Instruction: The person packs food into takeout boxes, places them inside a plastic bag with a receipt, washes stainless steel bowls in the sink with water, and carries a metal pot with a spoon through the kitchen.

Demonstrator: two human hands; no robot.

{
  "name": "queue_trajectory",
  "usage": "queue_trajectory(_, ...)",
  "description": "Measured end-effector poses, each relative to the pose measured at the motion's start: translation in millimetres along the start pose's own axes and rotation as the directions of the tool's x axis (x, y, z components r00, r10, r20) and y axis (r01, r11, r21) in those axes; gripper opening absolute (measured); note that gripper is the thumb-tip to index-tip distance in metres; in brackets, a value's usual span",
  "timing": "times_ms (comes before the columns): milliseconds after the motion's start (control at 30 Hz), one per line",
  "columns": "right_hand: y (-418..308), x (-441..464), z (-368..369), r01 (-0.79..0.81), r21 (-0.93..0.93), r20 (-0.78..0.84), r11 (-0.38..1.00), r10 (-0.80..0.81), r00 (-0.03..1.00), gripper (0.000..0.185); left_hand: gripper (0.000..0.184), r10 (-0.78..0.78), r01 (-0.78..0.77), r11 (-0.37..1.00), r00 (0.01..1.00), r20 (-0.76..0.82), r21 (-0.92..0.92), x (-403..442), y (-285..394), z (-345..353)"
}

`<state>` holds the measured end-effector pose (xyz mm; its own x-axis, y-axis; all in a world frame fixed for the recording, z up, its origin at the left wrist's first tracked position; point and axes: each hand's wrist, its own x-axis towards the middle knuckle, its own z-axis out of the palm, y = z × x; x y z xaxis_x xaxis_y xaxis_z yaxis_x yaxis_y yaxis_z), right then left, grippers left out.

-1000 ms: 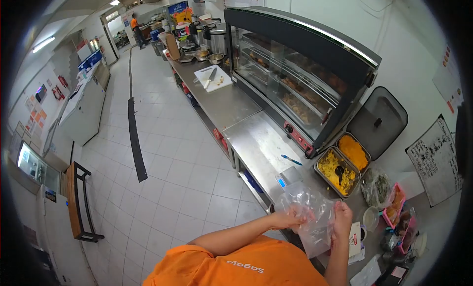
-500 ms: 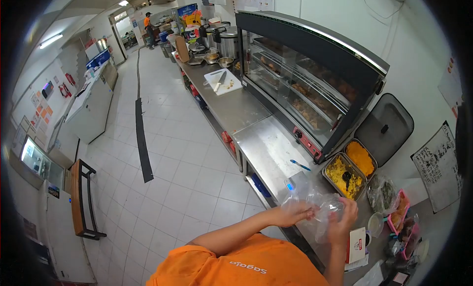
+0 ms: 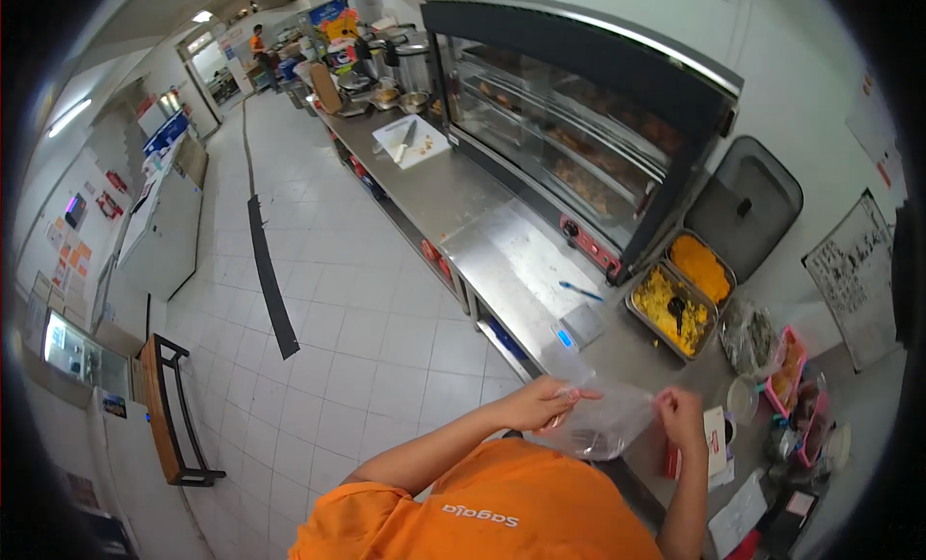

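Note:
A clear plastic bag (image 3: pixel 610 423) is stretched between my two hands, above the near edge of the steel counter. My left hand (image 3: pixel 546 404) grips its left side, with the index finger pointing along the bag. At the bag's upper right corner, my right hand (image 3: pixel 681 415) pinches the edge with its fingers closed. Just beyond the bag sits a small scale (image 3: pixel 582 325) with a lit blue display. A blue pen (image 3: pixel 580 290) lies behind it. To the right stand a metal tray of chopped yellow food (image 3: pixel 666 307) with a black spoon and a tray of orange shredded food (image 3: pixel 699 266).
A glass food warmer (image 3: pixel 569 126) stands along the wall. Farther left on the counter (image 3: pixel 482 227) is a cutting board (image 3: pixel 429 147) with a knife. Pink baskets (image 3: pixel 789 359), a bag of greens (image 3: pixel 750 336) and a red-white box (image 3: pixel 714 435) are at right. Another person (image 3: pixel 258 47) stands far back.
My hands have moved apart, and the bag, bunched between them before, is now spread out. My left hand has shifted left and down. The view has turned slightly.

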<state>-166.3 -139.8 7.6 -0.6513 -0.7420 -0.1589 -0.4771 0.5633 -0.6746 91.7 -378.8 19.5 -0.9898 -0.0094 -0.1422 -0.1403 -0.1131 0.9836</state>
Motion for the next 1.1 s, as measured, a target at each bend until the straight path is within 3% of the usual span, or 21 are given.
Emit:
queue_trajectory(33,4,2,3,0.087,-0.118,-0.142,0.989,-0.103,0.984,0.016,0.054,-0.014,0.014,1.000,1.000,0.006,-0.021,-2,-1,2)
queue_trajectory(100,-17,0,15,0.209,-0.002,-0.350,0.978,-0.197,0.916,0.023,0.058,-0.014,0.013,1.000,1.000,0.011,0.020,0,0,6)
queue_trajectory(133,-37,-4,31,0.261,0.332,-0.376,0.907,-0.126,0.918,0.036,0.061,0.032,-0.032,0.999,0.999,-0.005,-0.015,5,3,11)
queue_trajectory(167,-49,-5,44,0.303,0.622,-0.389,0.722,-0.051,0.920,0.050,0.065,0.074,-0.075,0.996,0.997,-0.027,-0.049,6,7,19)
queue_trajectory(267,18,15,66,0.188,-0.056,-0.408,0.981,-0.194,0.892,0.060,0.080,0.197,-0.195,0.979,0.980,0.019,-0.061,9,-9,12)
queue_trajectory(333,61,10,71,0.038,-0.514,-0.346,0.857,-0.248,0.905,0.068,0.089,0.226,-0.236,0.935,0.972,-0.068,-0.264,-14,20,-5)
queue_trajectory(367,64,0,59,-0.080,-0.397,-0.305,0.915,-0.049,0.951,0.067,0.093,0.245,-0.266,0.899,0.964,-0.105,-0.348,-28,33,-17)
queue_trajectory(433,48,-8,8,-0.300,-0.177,-0.160,0.937,0.273,0.949,0.067,0.096,0.298,-0.315,0.944,0.940,-0.165,-0.095,-15,45,-22)
queue_trajectory(467,14,-22,4,-0.171,0.187,-0.122,0.968,0.195,0.973,0.062,0.097,0.293,-0.252,0.943,0.937,-0.188,0.216,-8,49,-9)
queue_trajectory(500,-34,-30,14,-0.025,0.530,-0.128,0.848,0.109,0.986,0.056,0.097,0.268,-0.186,0.900,0.949,-0.164,0.395,1,46,5)
queue_trajectory(533,-71,-36,29,0.144,0.565,-0.161,0.812,-0.062,0.985,0.048,0.098,0.242,-0.125,0.817,0.960,-0.139,0.562,10,43,20)
queue_trajectory(600,-103,-38,56,0.284,0.584,-0.262,0.760,-0.155,0.952,0.037,0.094,0.115,-0.071,0.736,0.993,-0.020,0.673,29,24,53)
queue_trajectory(667,-94,-28,81,0.234,0.577,-0.373,0.783,-0.002,0.928,0.031,0.083,-0.003,-0.015,0.743,1.000,0.025,0.669,38,18,58)
queue_trajectory(733,-45,-20,80,0.043,0.956,-0.123,0.289,0.261,0.958,0.027,0.062,-0.056,0.061,0.869,0.998,-0.026,0.491,49,4,35)
queue_trajectory(767,-22,-25,74,-0.049,0.998,0.056,-0.029,0.318,0.946,0.025,0.052,-0.063,0.083,0.928,0.996,-0.067,0.363,54,-12,20)
queue_trajectory(800,-3,-36,65,-0.204,0.976,0.179,0.081,0.244,0.953,0.025,0.040,-0.050,0.075,0.982,0.988,-0.146,0.171,60,-56,-6)
queue_trajectory(833,15,-49,56,-0.340,0.920,0.307,0.197,0.180,0.935,0.024,0.036,0.021,0.050,0.964,0.965,-0.262,0.261,61,-71,-33)
queue_trajectory(900,-7,-68,41,-0.295,0.625,0.440,0.722,-0.014,0.898,0.018,0.032,0.154,0.024,0.876,0.932,-0.327,0.482,68,-68,-46)
queue_trajectory(1000,-3,-80,49,-0.082,0.586,0.414,0.806,-0.210,0.886,0.015,0.031,0.338,-0.023,0.615,0.911,-0.237,0.788,77,-56,-32)
queue_trajectory(1067,17,-73,56,-0.298,0.598,0.237,0.744,0.191,0.953,0.016,0.029,0.524,-0.047,0.391,0.832,-0.180,0.919,86,-30,-6)
queue_trajectory(1100,31,-65,57,-0.389,0.618,0.142,0.683,0.390,0.910,0.017,0.032,0.448,-0.013,0.302,0.884,-0.130,0.953,85,-15,6)
